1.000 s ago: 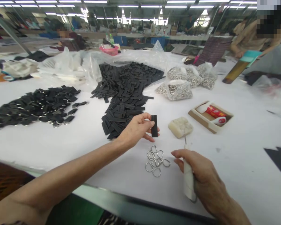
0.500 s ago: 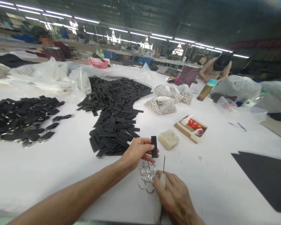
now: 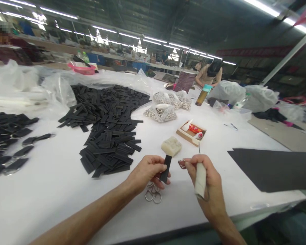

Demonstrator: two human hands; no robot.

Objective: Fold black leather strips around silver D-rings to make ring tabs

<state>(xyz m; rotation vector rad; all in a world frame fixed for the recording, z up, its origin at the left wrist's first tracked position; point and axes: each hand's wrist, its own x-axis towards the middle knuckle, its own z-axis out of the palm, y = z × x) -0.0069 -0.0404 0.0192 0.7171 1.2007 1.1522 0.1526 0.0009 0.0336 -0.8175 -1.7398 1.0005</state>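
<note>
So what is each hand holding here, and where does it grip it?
Left hand pinches a black strip by its lower half, between thumb and fingers. Right hand grips a thin-pointed tool by its white handle, spike up.

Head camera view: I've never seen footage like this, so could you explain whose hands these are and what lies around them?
No machine here: one camera on a person's head looks down at their own bare hands over a white table. The left hand pinches a black strip. The right hand grips a white-wrapped tool with a thin metal tip. Loose metal D-rings lie beneath the left hand. Farther back are a pile of black strips, bags of rings, a whitish block and a small cardboard tray. Another person works at the far end.
</note>
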